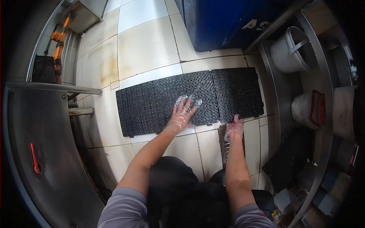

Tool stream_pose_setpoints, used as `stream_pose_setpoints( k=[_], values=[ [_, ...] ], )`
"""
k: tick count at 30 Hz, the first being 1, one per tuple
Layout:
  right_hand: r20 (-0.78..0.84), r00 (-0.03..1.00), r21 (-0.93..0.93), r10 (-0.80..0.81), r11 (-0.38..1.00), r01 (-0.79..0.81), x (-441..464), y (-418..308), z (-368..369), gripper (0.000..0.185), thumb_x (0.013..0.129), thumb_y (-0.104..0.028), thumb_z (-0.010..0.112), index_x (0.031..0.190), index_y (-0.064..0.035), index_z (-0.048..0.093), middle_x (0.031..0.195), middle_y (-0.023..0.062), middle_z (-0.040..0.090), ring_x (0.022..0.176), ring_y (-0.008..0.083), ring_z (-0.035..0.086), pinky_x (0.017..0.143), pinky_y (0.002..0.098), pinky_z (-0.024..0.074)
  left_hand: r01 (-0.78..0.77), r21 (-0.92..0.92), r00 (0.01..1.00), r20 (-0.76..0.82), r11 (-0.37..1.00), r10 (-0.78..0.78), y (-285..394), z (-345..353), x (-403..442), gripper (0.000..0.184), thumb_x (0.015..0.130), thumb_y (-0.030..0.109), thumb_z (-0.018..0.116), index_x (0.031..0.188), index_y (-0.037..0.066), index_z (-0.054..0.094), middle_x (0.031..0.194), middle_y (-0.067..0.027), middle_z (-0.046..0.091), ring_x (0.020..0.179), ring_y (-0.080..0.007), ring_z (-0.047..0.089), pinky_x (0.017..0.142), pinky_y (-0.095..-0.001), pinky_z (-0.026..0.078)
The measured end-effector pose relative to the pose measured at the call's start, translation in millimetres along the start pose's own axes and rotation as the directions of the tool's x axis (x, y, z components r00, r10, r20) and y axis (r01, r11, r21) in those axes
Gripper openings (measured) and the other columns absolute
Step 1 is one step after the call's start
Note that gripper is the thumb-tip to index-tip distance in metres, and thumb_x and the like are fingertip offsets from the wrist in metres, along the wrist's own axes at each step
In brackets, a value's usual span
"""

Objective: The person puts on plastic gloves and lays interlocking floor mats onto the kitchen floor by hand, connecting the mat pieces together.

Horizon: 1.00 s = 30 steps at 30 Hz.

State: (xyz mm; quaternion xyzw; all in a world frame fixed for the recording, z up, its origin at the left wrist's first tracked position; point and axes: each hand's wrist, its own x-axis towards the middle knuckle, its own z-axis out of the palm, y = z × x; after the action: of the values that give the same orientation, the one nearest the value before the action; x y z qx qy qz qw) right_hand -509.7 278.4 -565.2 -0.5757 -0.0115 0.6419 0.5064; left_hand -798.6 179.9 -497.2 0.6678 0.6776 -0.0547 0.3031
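Note:
A long black textured floor mat (142, 108), made of joined sections, lies across the tiled floor in front of me. My left hand (183, 114), in a clear plastic glove, rests flat on the mat's middle with its fingers spread. At the near edge of the right-hand mat section (239, 91), my gloved right hand (235, 128) has its fingers closed on the rim. A seam divides this section from the rest of the mat. Just below my right hand, a narrow drain grate (225, 146) shows in the floor.
A blue bin (224, 26) stands beyond the mat. On the right, metal shelving holds a grey bucket (291, 51) and a white tub with a red rim (308, 109). To the left are a steel counter (49, 152), orange pipes (59, 49) and a black basket (44, 69).

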Motion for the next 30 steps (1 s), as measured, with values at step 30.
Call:
stream_pose_setpoints(
  k=[30],
  values=[
    [0.819,0.513,-0.565,-0.257,-0.518,0.642,-65.2,-27.8,122.4,0.056,0.095,-0.038,0.069,0.137,-0.0041,0.057,0.141,0.0192,0.055,0.131,0.0393,0.050,0.112,0.0483,0.0401,-0.019,-0.033,0.999,-0.047,0.999,0.018,-0.6,3.3,1.4,0.103,0.076,0.037,0.085,0.162,0.030,0.028,0.172,-0.0111,0.006,0.158,-0.0425,0.000,0.122,-0.0670,0.015]
  ],
)
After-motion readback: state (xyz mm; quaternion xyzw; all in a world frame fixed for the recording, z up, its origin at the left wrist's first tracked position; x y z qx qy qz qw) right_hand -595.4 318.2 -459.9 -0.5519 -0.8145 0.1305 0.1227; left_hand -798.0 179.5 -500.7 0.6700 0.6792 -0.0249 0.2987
